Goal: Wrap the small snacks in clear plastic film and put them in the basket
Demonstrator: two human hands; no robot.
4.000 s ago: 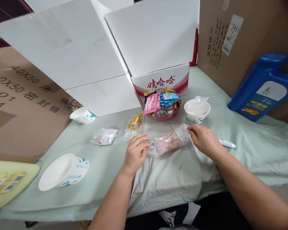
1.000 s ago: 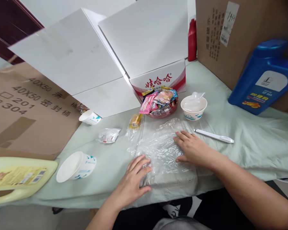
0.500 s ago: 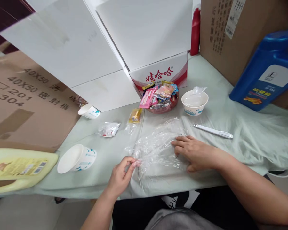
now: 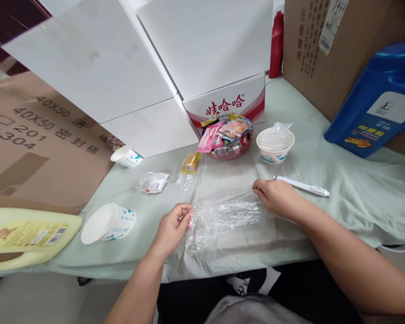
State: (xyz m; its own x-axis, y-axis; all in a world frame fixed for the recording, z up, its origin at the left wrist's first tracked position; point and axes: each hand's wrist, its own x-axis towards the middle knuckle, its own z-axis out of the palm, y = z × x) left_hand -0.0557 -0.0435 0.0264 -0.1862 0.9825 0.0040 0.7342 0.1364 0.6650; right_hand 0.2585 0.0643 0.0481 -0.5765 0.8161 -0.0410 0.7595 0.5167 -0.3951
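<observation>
A crinkled sheet of clear plastic film point(image 4: 227, 213) stretches between my two hands, just over the cloth near the table's front edge. My left hand point(image 4: 173, 225) pinches its left end; a bit of pink shows between the fingertips. At the right end my right hand point(image 4: 280, 198) has its fingers closed on the film. A white utility knife point(image 4: 303, 186) lies just beyond my right hand. Behind the film are a yellow wrapped snack point(image 4: 191, 163) in clear plastic and a small clear packet point(image 4: 154, 182) with white and red contents.
A bowl point(image 4: 229, 150) heaped with wrapped snacks stands against a white carton point(image 4: 224, 101). Beside it, a paper bowl point(image 4: 273, 155) holds clear plastic. At left are a tipped paper bowl point(image 4: 121, 222), a paper cup point(image 4: 126, 156) and a yellow jug point(image 4: 30, 238); a blue bottle point(image 4: 367, 108) stands right.
My right hand has gone from spread fingers to closed on the film's right end and moved a little right. The left hand shifted slightly away; the film is now drawn out longer.
</observation>
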